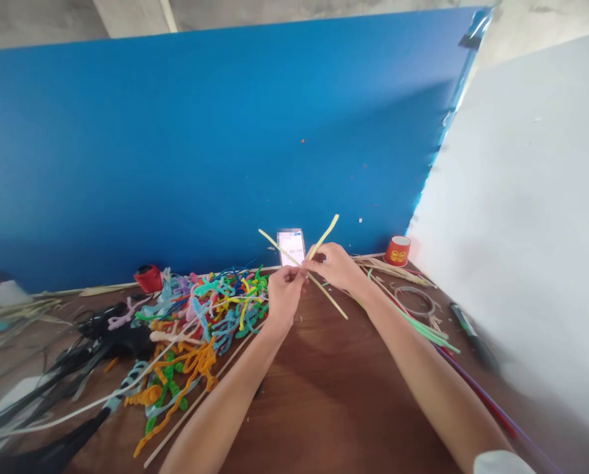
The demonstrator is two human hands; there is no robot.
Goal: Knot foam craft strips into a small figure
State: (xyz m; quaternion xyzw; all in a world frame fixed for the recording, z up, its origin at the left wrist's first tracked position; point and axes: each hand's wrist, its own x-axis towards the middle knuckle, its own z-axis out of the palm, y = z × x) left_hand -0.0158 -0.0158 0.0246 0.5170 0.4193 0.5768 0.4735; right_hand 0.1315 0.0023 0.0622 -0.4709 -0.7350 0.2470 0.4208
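Pale yellow pipe cleaners (328, 296) cross between my fingertips, one long slanting length and one shorter end pointing up to the right. I cannot tell whether they are two pieces or one bent piece. My left hand (284, 294) pinches near the crossing from the left and below. Meeting it there is my right hand (334, 264), its thumb and finger closed on the upper right length. Both hands are held above the table, in front of a lit phone (290, 239) propped against the blue panel. The fingers partly hide the crossing.
Left of my hands lies a tangled heap of colourful pipe cleaners (205, 309), with black cables (91, 349) beyond. A red paper cup (397, 251) stands at the back right. A coiled ring (415, 301), green strips (427, 329) and a marker (472, 334) lie along the right.
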